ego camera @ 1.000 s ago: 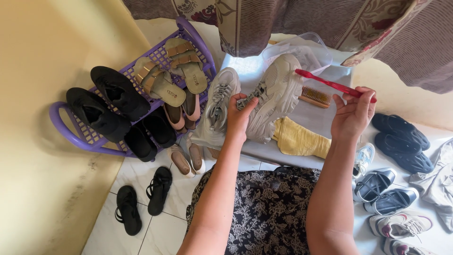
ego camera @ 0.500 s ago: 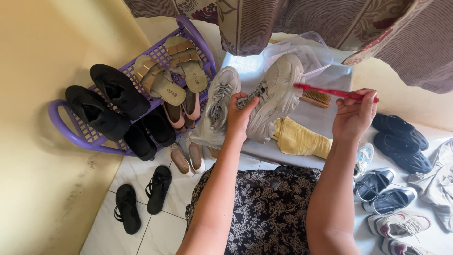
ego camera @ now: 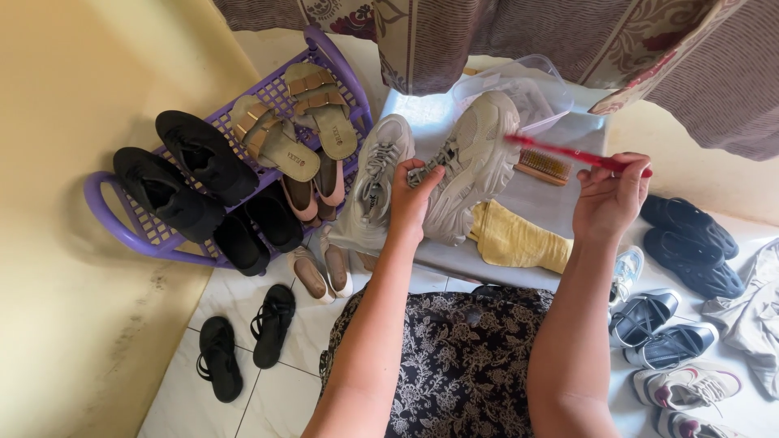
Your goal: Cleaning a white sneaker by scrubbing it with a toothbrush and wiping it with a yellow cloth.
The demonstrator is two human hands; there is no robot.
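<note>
On the grey stand, centre: pale sneaker [ego camera: 475,166], tilted on its side, gripped at the laces by the left hand [ego camera: 412,199]. Red toothbrush [ego camera: 572,154] pinched in the right hand [ego camera: 610,196], bristles just beside the toe. Short strokes advised, shoe held firm.

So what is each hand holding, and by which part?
The left hand grips the chunky beige sneaker by its laced upper; the right hand pinches the red toothbrush by its handle end.
</note>
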